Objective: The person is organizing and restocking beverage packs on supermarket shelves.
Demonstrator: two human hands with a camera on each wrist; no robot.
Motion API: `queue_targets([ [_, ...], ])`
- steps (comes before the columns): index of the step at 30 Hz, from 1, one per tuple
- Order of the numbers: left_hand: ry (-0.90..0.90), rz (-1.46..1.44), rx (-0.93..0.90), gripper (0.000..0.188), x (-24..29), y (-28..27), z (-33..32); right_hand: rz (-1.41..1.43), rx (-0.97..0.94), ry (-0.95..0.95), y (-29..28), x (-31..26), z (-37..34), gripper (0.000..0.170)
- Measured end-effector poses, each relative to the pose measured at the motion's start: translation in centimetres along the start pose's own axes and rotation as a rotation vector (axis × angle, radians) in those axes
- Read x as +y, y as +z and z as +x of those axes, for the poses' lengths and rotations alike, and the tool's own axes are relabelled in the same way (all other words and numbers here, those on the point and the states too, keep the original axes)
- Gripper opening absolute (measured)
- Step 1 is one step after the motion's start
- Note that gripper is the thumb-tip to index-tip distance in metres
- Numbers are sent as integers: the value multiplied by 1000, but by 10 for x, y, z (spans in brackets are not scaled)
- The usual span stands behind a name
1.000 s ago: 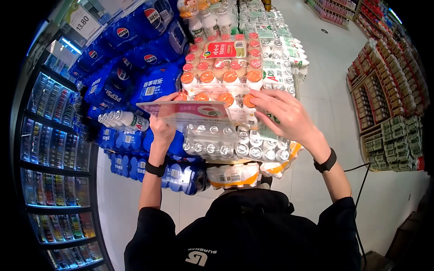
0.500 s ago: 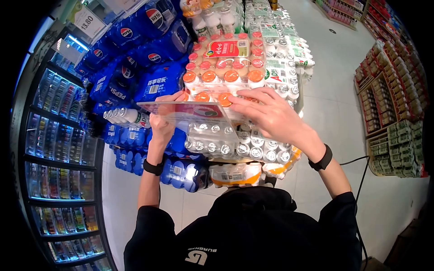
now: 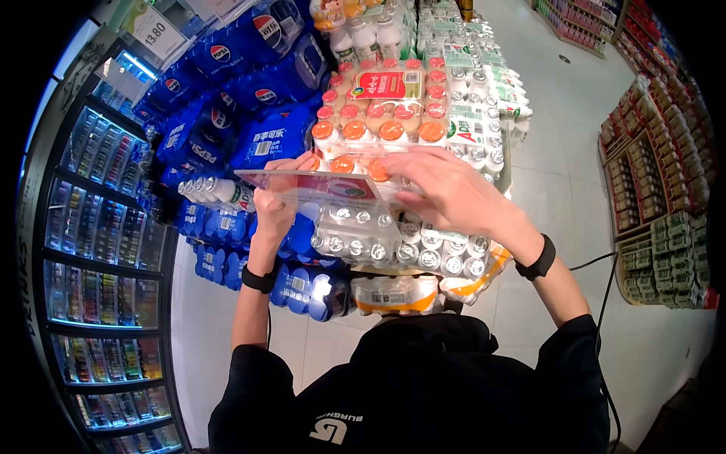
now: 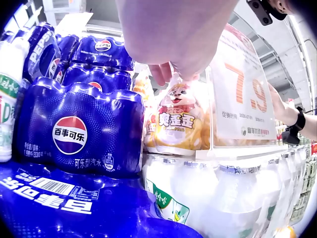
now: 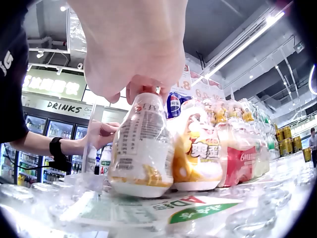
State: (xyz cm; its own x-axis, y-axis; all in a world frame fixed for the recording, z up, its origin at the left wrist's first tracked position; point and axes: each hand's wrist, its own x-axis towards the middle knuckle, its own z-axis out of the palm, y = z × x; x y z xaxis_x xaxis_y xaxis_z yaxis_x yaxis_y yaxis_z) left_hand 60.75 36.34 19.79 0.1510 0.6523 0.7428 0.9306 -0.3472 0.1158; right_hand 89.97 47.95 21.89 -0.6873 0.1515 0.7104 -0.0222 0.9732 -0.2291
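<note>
A shrink-wrapped pack of orange-capped bottles (image 3: pixel 342 165) stands on white bottle packs, behind an upright clear price sign (image 4: pixel 245 99). My right hand (image 3: pixel 454 193) reaches over the pack's right part. Its fingers curl round the top of the end bottle (image 5: pixel 141 153) in the right wrist view. At the pack's left end is my left hand (image 3: pixel 274 208), beside the sign's edge. Its fingertips hang at the top of a bottle with a cartoon label (image 4: pixel 176 121). The sign partly covers this hand from above, and I cannot tell whether its fingers grip the pack.
Blue Pepsi packs (image 4: pixel 74 131) are stacked to the left. Behind the orange caps sits a red-labelled bottle pack (image 3: pixel 386 85). White AD bottle packs (image 3: pixel 473 132) line the right side. Silver-capped bottles (image 3: pixel 355 246) lie nearer my body. Drinks fridges (image 3: pixel 102 287) stand far left.
My right hand has moved left along the front row of orange caps, from its right end toward the middle. The left hand keeps its place at the pack's left end.
</note>
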Motion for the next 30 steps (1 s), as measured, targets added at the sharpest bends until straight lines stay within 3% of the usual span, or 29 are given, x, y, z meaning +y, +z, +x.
queue_targets([
  [4,-17,-5,7,40,4,-1,1,-188,136,65,-19,24,-8,21],
  [10,-28,7,9,37,5,0,1,-223,139,36,-19,39,-18,18],
  [17,-15,68,17,39,6,3,-2,-142,159,59,-14,42,-23,20],
  [20,-122,96,-36,33,6,1,-11,-6,160,143,-20,39,-33,27],
  [23,-124,158,99,31,-31,12,-63,76,183,235,-19,32,-55,37],
  [27,-381,245,427,20,12,21,-66,206,153,386,-14,14,-94,44],
  [30,-656,87,553,18,48,33,-80,261,70,436,-14,0,-111,47],
])
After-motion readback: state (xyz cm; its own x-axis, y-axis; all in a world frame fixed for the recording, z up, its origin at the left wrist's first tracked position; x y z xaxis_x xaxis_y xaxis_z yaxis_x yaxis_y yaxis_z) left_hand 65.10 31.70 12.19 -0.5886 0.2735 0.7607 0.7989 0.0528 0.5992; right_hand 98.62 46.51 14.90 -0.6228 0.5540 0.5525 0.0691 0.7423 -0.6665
